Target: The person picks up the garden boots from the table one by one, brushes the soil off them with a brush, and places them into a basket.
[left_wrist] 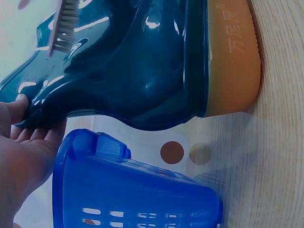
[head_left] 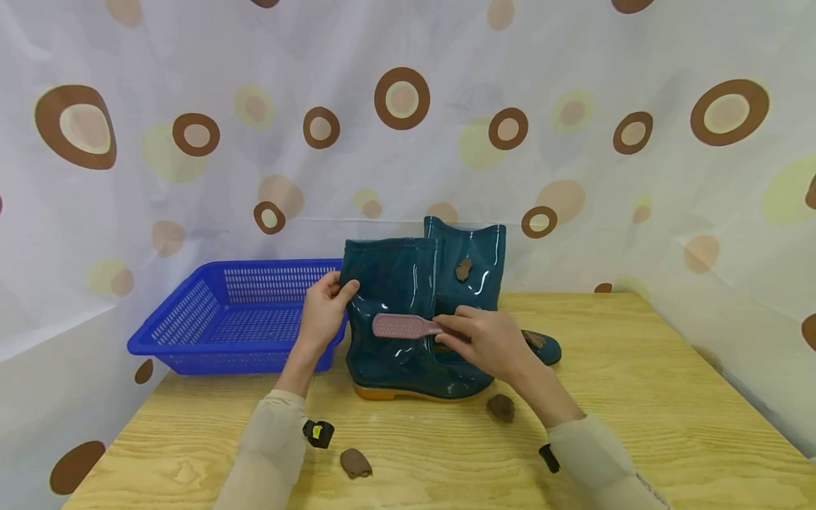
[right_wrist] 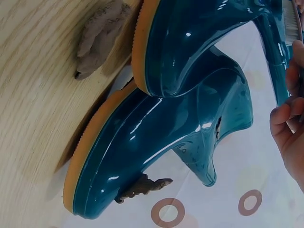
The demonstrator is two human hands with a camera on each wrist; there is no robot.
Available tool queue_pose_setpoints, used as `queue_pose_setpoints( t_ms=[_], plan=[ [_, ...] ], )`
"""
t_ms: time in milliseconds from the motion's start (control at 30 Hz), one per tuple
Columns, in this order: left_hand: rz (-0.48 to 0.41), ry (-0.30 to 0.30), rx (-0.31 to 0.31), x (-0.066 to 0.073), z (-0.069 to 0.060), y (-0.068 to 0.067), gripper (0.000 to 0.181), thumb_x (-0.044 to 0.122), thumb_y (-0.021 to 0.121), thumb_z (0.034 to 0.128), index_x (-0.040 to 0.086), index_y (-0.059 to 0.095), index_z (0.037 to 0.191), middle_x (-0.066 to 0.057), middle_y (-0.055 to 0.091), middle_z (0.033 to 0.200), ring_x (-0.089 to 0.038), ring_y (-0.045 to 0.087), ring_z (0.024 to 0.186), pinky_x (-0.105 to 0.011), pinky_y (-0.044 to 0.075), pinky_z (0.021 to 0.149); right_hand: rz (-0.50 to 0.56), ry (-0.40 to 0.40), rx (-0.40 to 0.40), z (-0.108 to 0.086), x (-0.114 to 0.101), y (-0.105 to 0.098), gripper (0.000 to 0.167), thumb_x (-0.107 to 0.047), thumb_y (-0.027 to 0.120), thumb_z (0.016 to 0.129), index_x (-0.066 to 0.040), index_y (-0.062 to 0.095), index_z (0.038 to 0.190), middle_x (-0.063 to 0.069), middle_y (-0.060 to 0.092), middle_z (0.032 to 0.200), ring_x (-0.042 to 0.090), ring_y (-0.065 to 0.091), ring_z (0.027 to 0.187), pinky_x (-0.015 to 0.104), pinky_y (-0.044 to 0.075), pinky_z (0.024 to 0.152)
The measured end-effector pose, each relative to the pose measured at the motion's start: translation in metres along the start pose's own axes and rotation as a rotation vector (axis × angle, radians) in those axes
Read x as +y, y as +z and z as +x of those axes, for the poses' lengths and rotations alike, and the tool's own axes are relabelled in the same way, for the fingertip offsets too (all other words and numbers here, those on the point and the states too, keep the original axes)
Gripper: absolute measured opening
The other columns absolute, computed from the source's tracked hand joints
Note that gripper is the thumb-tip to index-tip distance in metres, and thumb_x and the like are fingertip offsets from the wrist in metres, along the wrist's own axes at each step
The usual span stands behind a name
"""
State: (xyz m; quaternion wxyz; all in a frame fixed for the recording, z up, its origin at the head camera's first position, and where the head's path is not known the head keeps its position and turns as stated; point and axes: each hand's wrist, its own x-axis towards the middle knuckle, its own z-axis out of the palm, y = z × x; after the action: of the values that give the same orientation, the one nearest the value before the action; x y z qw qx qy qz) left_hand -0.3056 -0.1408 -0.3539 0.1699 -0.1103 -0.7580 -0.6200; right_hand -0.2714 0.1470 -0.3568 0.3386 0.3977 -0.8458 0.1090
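A dark green rubber boot [head_left: 389, 361] with an orange sole stands on the table, toe to the right. My left hand [head_left: 321, 312] grips the back edge of its shaft, thumb in front; the left wrist view shows the same hand [left_wrist: 28, 147] on the boot [left_wrist: 142, 71]. In my right hand [head_left: 487, 340] is the handle of a pink brush [head_left: 401, 326], its bristles facing the shaft. The right wrist view shows part of that hand [right_wrist: 292, 114] at the edge. Behind stands a second green boot [head_left: 472, 248], with brown clumps on its shaft and toe.
A blue plastic basket [head_left: 217, 349] stands at the left, close beside the front boot. One brown clump [head_left: 500, 408] lies near that boot's toe, another [head_left: 355, 463] nearer the table's front. A patterned sheet [head_left: 408, 170] hangs behind the wooden table [head_left: 637, 397].
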Motion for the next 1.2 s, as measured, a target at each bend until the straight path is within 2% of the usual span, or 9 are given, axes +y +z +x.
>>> queue_pose_setpoints(
  t_ms=[167,333,600,733,933,1033,1200],
  plan=[
    [-0.013,-0.003,-0.001,0.000,0.000,0.000,0.032,0.026,0.059,0.1007,-0.002,0.063,0.116,-0.023,0.070,0.110,-0.020,0.067,0.092,-0.035,0.055,0.094,0.037,0.015,0.041,-0.002,0.000,-0.007,0.025,-0.027,0.078,0.085,-0.015,0.077,0.107,-0.004,0.061,0.075,0.003,0.046,0.054,0.016,0.039,0.048],
    [-0.015,-0.012,-0.003,0.001,0.001,0.000,0.032,0.026,0.059,0.1004,-0.001,0.063,0.116,-0.022,0.070,0.111,-0.016,0.066,0.091,-0.035,0.054,0.095,0.053,0.069,0.078,-0.008,0.005,-0.015,0.028,-0.024,0.080,0.083,-0.013,0.077,0.108,-0.003,0.061,0.075,0.004,0.047,0.056,0.017,0.041,0.050],
    [-0.016,-0.013,-0.006,0.001,0.000,0.000,0.030,0.024,0.058,0.1010,-0.002,0.062,0.116,-0.022,0.070,0.110,-0.014,0.064,0.087,-0.021,0.054,0.088,0.086,0.178,0.129,-0.017,0.013,-0.022,0.027,-0.021,0.081,0.082,-0.012,0.077,0.107,-0.002,0.060,0.073,0.004,0.043,0.058,0.019,0.037,0.049],
    [-0.014,-0.022,-0.002,0.000,-0.001,-0.001,0.030,0.024,0.057,0.1013,-0.002,0.062,0.116,-0.022,0.069,0.111,-0.013,0.064,0.089,-0.019,0.054,0.087,0.087,0.215,0.129,-0.018,0.017,-0.025,0.027,-0.020,0.080,0.083,-0.011,0.077,0.108,-0.002,0.060,0.072,0.004,0.043,0.059,0.019,0.037,0.050],
    [-0.014,-0.020,0.002,0.000,0.000,-0.003,0.030,0.025,0.058,0.1011,-0.002,0.062,0.115,-0.022,0.069,0.110,-0.012,0.065,0.089,-0.021,0.054,0.088,0.097,0.247,0.136,-0.020,0.025,-0.032,0.027,-0.016,0.081,0.082,-0.009,0.076,0.108,-0.001,0.065,0.077,0.006,0.044,0.059,0.021,0.038,0.051],
    [-0.016,-0.018,0.002,0.001,-0.001,-0.003,0.030,0.025,0.059,0.1004,-0.001,0.062,0.114,-0.022,0.070,0.109,-0.012,0.066,0.089,-0.027,0.054,0.091,0.104,0.267,0.136,-0.023,0.030,-0.036,0.027,-0.015,0.080,0.082,-0.009,0.076,0.108,0.001,0.069,0.082,0.006,0.046,0.061,0.022,0.040,0.052],
    [-0.021,-0.004,-0.001,0.000,0.000,-0.001,0.028,0.025,0.062,0.0990,0.000,0.064,0.113,-0.020,0.070,0.106,-0.013,0.066,0.089,-0.033,0.055,0.093,0.124,0.336,0.142,-0.031,0.042,-0.045,0.026,-0.014,0.078,0.085,-0.009,0.076,0.110,0.001,0.068,0.081,0.007,0.047,0.062,0.020,0.039,0.052]
  ],
)
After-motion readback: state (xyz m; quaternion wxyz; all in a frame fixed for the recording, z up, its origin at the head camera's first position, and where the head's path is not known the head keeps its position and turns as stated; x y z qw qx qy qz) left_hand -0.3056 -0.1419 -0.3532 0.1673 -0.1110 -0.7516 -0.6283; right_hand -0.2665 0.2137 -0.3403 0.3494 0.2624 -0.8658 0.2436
